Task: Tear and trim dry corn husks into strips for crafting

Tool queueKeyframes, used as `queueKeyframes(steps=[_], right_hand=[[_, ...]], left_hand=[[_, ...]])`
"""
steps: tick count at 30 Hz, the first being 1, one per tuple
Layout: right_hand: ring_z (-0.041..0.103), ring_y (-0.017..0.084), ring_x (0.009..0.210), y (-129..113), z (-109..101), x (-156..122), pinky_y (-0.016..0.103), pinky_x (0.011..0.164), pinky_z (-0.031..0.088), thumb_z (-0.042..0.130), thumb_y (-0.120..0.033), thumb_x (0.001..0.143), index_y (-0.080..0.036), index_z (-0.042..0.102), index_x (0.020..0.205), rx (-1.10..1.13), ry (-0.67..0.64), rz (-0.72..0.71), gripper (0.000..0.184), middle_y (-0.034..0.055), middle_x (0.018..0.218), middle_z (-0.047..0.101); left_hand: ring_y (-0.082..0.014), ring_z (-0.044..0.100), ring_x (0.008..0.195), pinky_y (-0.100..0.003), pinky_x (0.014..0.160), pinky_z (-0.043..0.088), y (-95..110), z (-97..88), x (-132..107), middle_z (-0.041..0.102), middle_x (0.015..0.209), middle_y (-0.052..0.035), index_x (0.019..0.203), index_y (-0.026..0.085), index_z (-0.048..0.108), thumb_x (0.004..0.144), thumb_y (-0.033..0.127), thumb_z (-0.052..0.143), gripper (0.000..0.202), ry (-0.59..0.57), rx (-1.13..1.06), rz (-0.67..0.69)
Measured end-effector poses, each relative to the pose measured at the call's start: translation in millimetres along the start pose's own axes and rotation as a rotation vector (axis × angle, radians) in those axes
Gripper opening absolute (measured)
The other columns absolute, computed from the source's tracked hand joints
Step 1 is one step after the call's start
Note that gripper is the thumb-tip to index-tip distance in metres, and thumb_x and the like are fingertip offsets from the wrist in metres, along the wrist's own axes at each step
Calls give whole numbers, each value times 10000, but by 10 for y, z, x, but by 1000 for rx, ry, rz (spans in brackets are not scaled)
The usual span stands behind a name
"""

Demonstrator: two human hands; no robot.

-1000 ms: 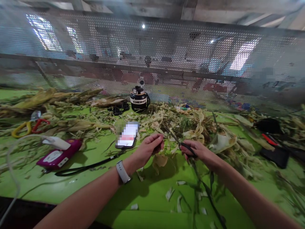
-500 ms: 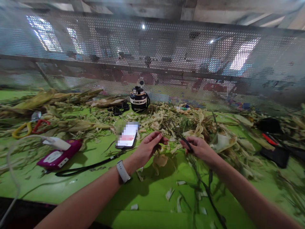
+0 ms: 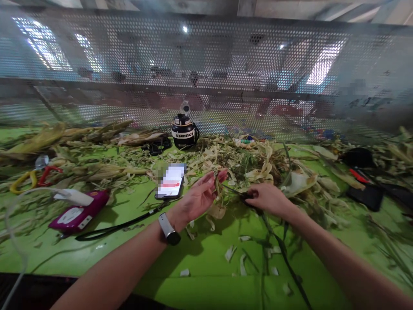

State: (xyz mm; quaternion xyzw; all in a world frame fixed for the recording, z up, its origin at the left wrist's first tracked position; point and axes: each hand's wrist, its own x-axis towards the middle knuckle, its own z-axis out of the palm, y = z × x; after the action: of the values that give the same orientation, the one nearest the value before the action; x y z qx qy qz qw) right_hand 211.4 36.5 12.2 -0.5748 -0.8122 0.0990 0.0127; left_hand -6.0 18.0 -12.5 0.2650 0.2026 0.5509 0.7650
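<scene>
My left hand [image 3: 198, 197] hovers over the green table [image 3: 200, 275] with its fingers stretched out and apart, the tips touching a thin green husk strip [image 3: 218, 187]; a watch is on that wrist. My right hand [image 3: 269, 199] is closed around black-handled scissors [image 3: 247, 196], whose thin blades point left toward the strip. Both hands sit at the near edge of a heap of corn husks [image 3: 258, 165]. Small cut husk bits [image 3: 240, 258] lie on the table below them.
A phone [image 3: 171, 183] with a black lanyard [image 3: 122, 224] lies left of my hands. A magenta device [image 3: 79, 211] with a white cable, yellow and red handles [image 3: 29, 178], a black "ENERGY" jug [image 3: 183, 133], dark items [image 3: 364, 196] at right, and a perforated metal screen [image 3: 206, 77] behind.
My left hand has opened from a loose curl, its fingers now stretched toward the husks. My right hand with the scissors has moved a little forward and left. The view has tilted slightly downward.
</scene>
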Motion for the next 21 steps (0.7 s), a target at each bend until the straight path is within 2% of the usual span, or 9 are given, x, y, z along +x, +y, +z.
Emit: queueKeyframes(steps=[4, 7, 8, 10, 12, 14, 16, 19, 21], right_hand=[[593, 222, 758, 13, 12, -22, 259, 543, 260, 589, -343, 723, -204, 660, 816, -84, 50, 27, 181, 61, 804, 675], [591, 217, 731, 14, -3, -23, 261, 546, 275, 602, -322, 723, -205, 676, 803, -32, -12, -43, 161, 54, 769, 671], [586, 210, 712, 5, -21, -27, 262, 552, 292, 602, -313, 725, -204, 680, 820, 12, -9, -65, 164, 49, 750, 665], [575, 190, 687, -44, -64, -47, 263, 579, 340, 584, -304, 749, -192, 675, 892, 157, 85, -76, 203, 41, 746, 655], [578, 175, 726, -137, -88, -86, 264, 630, 394, 536, -332, 806, -171, 645, 982, 359, 212, -87, 263, 53, 843, 655], [584, 173, 833, -257, -59, -127, 270, 695, 433, 474, -387, 861, -170, 617, 1035, 557, 210, -196, 313, 73, 1008, 634], [581, 178, 872, -368, 23, -149, 288, 748, 445, 480, -381, 870, -167, 621, 999, 632, 179, -321, 287, 75, 1003, 636], [573, 193, 845, -457, 163, -145, 328, 779, 436, 502, -299, 864, -151, 615, 859, 595, 277, -379, 187, 81, 888, 646], [568, 205, 897, -466, 210, -141, 347, 819, 421, 497, -256, 861, -159, 589, 814, 584, 349, -380, 141, 90, 928, 643]], left_hand=[[-148, 549, 1124, -228, 845, 463, -32, -8, -15, 641, 1155, -42, 944, 185, 625, 789, 87, 575, 190, -8, 15, -15], [-153, 537, 1135, -233, 859, 452, -39, 1, -24, 623, 1186, -36, 944, 190, 629, 789, 102, 580, 185, -7, 33, -21], [-156, 533, 1138, -238, 861, 451, -41, 9, -28, 614, 1198, -34, 951, 191, 630, 787, 110, 585, 188, -10, 42, -17], [-156, 530, 1135, -253, 884, 441, -51, 29, -34, 602, 1214, -30, 980, 193, 629, 782, 127, 598, 212, -23, 63, -19], [-154, 543, 1106, -270, 929, 415, -77, 50, -41, 616, 1184, -36, 994, 182, 624, 765, 127, 621, 235, -32, 70, -22], [-146, 578, 1035, -281, 949, 395, -122, 58, -46, 652, 1098, -38, 973, 173, 617, 738, 103, 647, 246, -25, 52, -40], [-129, 615, 913, -278, 925, 400, -178, 45, -51, 680, 982, -19, 935, 179, 608, 705, 68, 667, 263, 5, 25, -57], [-97, 620, 789, -242, 873, 410, -236, 5, -60, 683, 868, 15, 901, 194, 610, 671, 47, 687, 283, 32, 17, -56], [-97, 618, 808, -227, 862, 409, -234, -5, -70, 681, 854, 21, 922, 207, 621, 654, 64, 709, 316, 20, 42, -44]])
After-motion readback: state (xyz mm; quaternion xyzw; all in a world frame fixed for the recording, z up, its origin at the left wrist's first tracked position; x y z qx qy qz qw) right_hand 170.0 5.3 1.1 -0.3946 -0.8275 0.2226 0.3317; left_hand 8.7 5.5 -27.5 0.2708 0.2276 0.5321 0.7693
